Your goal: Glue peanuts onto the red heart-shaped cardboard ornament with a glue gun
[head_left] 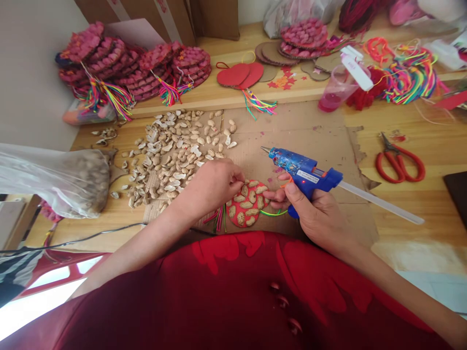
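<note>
A blue hot glue gun (297, 167) with a clear glue stick (379, 201) out of its back is in my right hand (317, 214), its nozzle pointing left. Low in front of me lies a round red disc (242, 218) with several peanut shells stuck on it. My left hand (219, 182) is at the disc's upper left edge, fingers pinched together; what they hold, if anything, is hidden. The fingertips of my right hand are by the disc's right edge. Dark pink and green cords (220, 218) stick out at its left, and a green cord (273, 213) at its right.
Loose peanut shells (175, 146) cover the left of the cardboard sheet (292, 121). Red-handled scissors (399, 163) lie at right. Behind stand stacks of pink discs (193, 65), red card discs (239, 75) and a pink cup (333, 90). A bag of peanuts (85, 180) sits at left.
</note>
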Motion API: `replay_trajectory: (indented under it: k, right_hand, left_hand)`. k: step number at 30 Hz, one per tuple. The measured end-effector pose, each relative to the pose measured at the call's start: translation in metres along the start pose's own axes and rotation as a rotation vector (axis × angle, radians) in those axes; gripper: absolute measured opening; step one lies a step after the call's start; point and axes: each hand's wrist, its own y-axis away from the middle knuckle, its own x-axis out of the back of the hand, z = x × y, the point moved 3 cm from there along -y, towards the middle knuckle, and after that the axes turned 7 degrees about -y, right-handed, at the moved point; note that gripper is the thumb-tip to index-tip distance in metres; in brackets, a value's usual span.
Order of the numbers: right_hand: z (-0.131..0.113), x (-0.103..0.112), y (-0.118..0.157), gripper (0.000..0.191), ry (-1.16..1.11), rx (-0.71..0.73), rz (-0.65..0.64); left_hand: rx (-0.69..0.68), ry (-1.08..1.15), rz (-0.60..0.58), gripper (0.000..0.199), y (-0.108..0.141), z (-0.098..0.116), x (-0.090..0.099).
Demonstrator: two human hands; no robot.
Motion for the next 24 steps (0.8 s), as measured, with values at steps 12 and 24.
replay_trajectory:
  k: [12,24]
  right_hand:
    - [0.000,-0.001,0.000,0.032,-0.022,0.012,0.017]
    - [0.001,-0.002,0.000,0.032,-0.009,0.029,0.038]
  left_hand:
    - [-0.049,0.094,0.085,0.017,0.010,-0.009,0.005]
    - [-0.100,-0.008,0.133,0.015,0.012,0.003,-0.005]
